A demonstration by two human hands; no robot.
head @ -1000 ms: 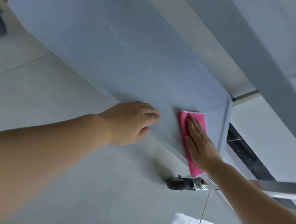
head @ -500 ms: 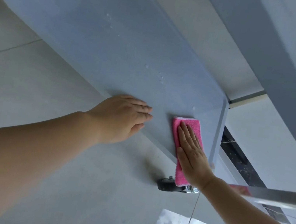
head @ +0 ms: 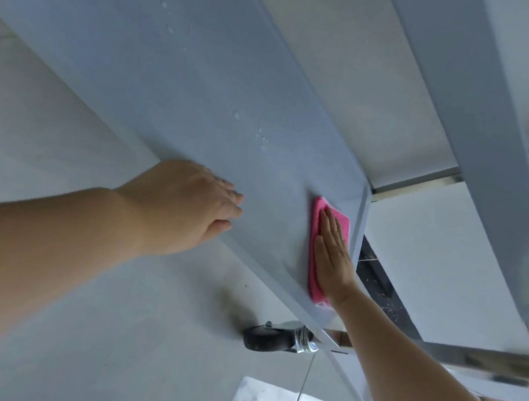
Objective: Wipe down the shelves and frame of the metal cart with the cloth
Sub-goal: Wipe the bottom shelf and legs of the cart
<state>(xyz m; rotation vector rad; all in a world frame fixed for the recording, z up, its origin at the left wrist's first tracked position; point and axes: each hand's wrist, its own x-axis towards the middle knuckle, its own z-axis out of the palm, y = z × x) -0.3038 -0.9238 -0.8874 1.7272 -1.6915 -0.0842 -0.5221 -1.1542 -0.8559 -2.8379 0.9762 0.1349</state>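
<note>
The cart's lower shelf [head: 179, 76] is a grey metal sheet running from upper left to lower right, with a few water drops on it. A pink cloth [head: 317, 219] lies flat near the shelf's right end, by the raised rim [head: 360, 222]. My right hand [head: 331, 259] presses flat on the cloth, fingers straight and together. My left hand [head: 186, 205] rests palm down on the shelf's near edge, left of the cloth, holding nothing. An upper frame bar [head: 475, 129] crosses above on the right.
A black caster wheel [head: 265, 337] with a chrome fork sits under the shelf's near right corner on the pale tiled floor [head: 63, 324]. A chrome rail [head: 473, 358] runs to the right. A dark floor track [head: 378, 281] lies beyond the shelf's end.
The right hand has slid the pink cloth along the shelf's right end, toward the far corner. The left hand stays braced on the near edge. My view has shifted.
</note>
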